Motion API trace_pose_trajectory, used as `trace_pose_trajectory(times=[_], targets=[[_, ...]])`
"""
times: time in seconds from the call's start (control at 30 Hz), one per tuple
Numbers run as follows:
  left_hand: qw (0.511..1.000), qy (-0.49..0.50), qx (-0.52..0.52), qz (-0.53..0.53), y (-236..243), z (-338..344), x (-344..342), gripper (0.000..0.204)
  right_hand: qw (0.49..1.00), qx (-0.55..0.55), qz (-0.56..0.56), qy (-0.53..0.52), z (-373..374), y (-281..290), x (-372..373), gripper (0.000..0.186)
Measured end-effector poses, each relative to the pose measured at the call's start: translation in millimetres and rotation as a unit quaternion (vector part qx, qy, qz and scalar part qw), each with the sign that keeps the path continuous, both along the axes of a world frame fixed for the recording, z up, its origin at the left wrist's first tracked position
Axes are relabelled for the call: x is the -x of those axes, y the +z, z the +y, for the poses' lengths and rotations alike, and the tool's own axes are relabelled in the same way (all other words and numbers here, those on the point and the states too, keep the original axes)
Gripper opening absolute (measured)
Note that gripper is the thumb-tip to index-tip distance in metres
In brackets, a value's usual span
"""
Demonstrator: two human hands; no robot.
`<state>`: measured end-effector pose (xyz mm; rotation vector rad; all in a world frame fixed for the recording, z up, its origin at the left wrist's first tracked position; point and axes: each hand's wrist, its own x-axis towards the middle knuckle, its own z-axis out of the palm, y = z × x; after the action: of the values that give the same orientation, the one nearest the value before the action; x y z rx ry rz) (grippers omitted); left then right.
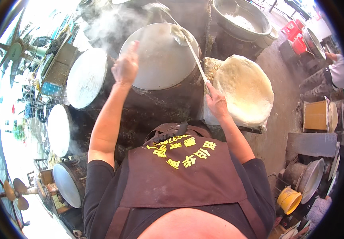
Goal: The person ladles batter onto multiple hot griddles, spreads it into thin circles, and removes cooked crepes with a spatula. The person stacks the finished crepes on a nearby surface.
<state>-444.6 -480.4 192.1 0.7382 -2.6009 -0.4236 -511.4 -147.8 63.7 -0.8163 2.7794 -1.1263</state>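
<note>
My left hand (125,65) is raised over the left half of a large round griddle (152,69), open and empty, its fingers slightly blurred. My right hand (216,99) is closed on the white handle of a long stick (199,67), which angles up across the griddle’s right side with a pale cloth-like head (180,38) near its upper part. Just right of that hand, a broad, pale round of dough or flatbread (243,91) rests on a board (210,115). Whether my left hand touches the griddle is unclear.
Steam drifts at upper left. More round griddles (86,77) line the left, near fans (15,51). A large basin (241,20) stands at top right. Another person (335,71) is at far right, above stacked pans and a yellow bucket (288,199).
</note>
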Motion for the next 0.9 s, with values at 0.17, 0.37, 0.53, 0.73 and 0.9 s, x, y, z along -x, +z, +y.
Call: trace_pose_trajectory(times=[0.17, 0.37, 0.53, 0.73, 0.9], targets=[[0.859, -0.087, -0.423, 0.276, 20, -20, -41, 0.041, 0.995, 0.061, -0.067, -0.033, 2, 0, -36, 0.055], [0.710, -0.138, -0.655, 0.220, 55, 4, -148, 0.044, 0.958, 0.185, -0.178, -0.128, -24, 10, -63, 0.054], [0.590, -0.199, -0.750, 0.225, 47, 40, -214, 0.049, 0.983, 0.160, -0.057, -0.066, -74, -9, -37, 0.049], [0.537, -0.221, -0.762, 0.289, 37, 54, -318, 0.059, 0.982, 0.113, -0.055, -0.139, -34, -2, -28, 0.047], [0.451, -0.230, -0.786, 0.354, 33, 81, -351, 0.061, 0.993, 0.038, -0.046, -0.099, -79, -13, -20, 0.047]])
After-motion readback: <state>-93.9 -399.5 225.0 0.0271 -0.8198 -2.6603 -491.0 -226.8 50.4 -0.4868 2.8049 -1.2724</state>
